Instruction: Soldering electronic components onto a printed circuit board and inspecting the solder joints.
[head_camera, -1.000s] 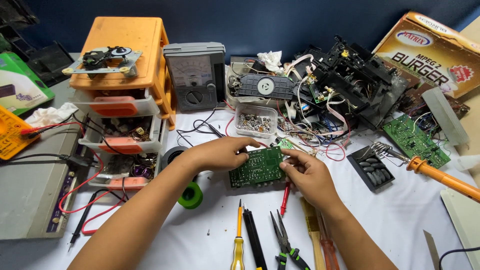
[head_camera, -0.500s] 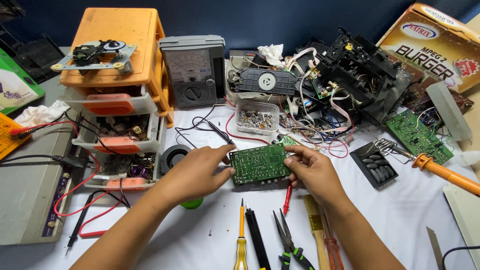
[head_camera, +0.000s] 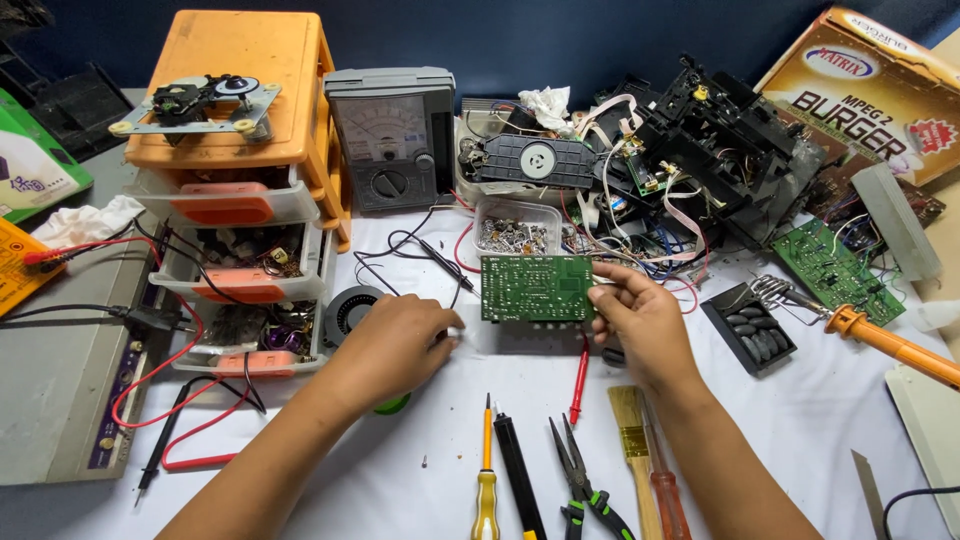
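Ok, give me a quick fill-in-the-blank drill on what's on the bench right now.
1. The right hand holds up a green ____ by its edge.
2. The left hand rests on the white table, holding ____.
3. The drawer unit at the left is coloured ____.
4. The analog meter stands to the ____ of the drawer unit.

Missing words: circuit board; nothing; orange; right

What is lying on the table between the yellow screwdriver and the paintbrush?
In the head view, a black pen-like tool and pliers with green-black handles lie between the yellow screwdriver and the paintbrush.
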